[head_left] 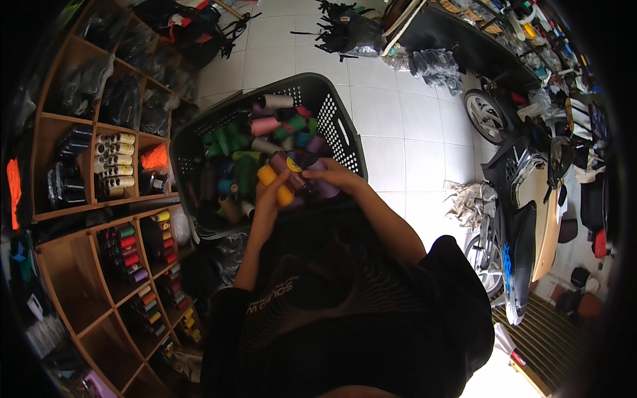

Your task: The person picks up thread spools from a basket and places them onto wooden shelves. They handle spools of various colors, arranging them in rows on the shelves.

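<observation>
White tiled floor (391,126) | dark basket (342,126) | left hand (269,192): orange spool (275,184)

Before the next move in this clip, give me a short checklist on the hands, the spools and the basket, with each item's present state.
1. Left hand has a firm hold on the orange thread spool: ok, fingers wrap it.
2. Right hand holds the dark maroon spool: ok, though how firm the hold is cannot be told.
3. Both hands are over the dark basket: ok, a dropped spool would land inside.
4. Basket sits steady: cannot tell, its base is hidden.
5. Room on the wooden shelf at the left: ok, several compartments look open.
6. White tiled floor beyond the basket is free of loose spools: ok.
</observation>
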The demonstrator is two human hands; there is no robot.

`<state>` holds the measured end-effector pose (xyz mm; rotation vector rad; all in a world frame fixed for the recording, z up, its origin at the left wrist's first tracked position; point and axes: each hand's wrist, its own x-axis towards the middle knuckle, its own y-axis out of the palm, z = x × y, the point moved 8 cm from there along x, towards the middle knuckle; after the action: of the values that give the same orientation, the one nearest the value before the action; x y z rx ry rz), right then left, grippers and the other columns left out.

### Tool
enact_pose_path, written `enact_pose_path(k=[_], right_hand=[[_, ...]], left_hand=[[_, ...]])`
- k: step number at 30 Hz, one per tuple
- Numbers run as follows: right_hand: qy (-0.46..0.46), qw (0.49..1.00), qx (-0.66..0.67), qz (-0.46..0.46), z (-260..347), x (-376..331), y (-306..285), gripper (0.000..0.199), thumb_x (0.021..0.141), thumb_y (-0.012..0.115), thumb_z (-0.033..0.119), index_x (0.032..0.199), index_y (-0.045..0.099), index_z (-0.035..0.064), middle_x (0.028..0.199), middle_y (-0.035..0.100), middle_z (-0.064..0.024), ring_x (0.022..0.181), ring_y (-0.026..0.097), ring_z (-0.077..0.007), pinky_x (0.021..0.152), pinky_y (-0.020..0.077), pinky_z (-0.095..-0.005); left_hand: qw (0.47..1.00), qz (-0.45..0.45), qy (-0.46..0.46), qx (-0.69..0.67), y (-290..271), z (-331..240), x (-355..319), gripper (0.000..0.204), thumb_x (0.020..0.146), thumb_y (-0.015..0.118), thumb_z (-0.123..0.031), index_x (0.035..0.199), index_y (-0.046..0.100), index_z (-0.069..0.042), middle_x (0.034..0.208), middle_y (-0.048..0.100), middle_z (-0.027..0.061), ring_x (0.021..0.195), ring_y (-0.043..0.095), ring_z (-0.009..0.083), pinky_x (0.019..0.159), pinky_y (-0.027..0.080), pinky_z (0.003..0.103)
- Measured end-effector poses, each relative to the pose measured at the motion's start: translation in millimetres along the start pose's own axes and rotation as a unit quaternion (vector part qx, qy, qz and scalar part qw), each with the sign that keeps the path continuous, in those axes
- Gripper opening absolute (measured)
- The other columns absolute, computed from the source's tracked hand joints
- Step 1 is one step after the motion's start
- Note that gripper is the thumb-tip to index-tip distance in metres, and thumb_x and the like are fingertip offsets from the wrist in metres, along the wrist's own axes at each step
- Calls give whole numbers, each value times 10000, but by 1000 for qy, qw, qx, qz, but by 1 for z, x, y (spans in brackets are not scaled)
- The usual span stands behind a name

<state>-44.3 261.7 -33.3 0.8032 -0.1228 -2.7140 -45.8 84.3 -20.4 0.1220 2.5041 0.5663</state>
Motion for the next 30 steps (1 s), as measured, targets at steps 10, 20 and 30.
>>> enact_pose_path(k=[10, 20, 30], right_hand=[[-13, 991, 73, -108, 8, -12, -10, 630, 718, 860, 391, 1088, 657, -76, 994, 705, -153, 772, 694, -193, 655, 558, -318], [34, 918, -13, -395, -47, 7, -104, 663, 674, 852, 490, 998, 681, -63, 957, 712, -186, 841, 707, -285, 731, 569, -379], [25, 896, -28, -443, -45, 0, -77, 425, 793, 781, 328, 1004, 641, -13, 856, 681, -111, 673, 668, -212, 627, 550, -352]], left_hand=[[999, -29, -32, 29, -7, 11, 4, 456, 854, 772, -206, 1215, 564, -20, 1080, 652, 85, 891, 671, 205, 770, 549, 327], [995, -86, -4, -51, -48, 0, -20, 411, 859, 756, -216, 1166, 557, -27, 1053, 660, 104, 834, 676, 235, 695, 549, 344], [996, -67, -11, -60, -76, 5, -31, 349, 888, 718, -231, 1132, 546, -50, 1030, 654, 106, 857, 669, 255, 708, 566, 370]])
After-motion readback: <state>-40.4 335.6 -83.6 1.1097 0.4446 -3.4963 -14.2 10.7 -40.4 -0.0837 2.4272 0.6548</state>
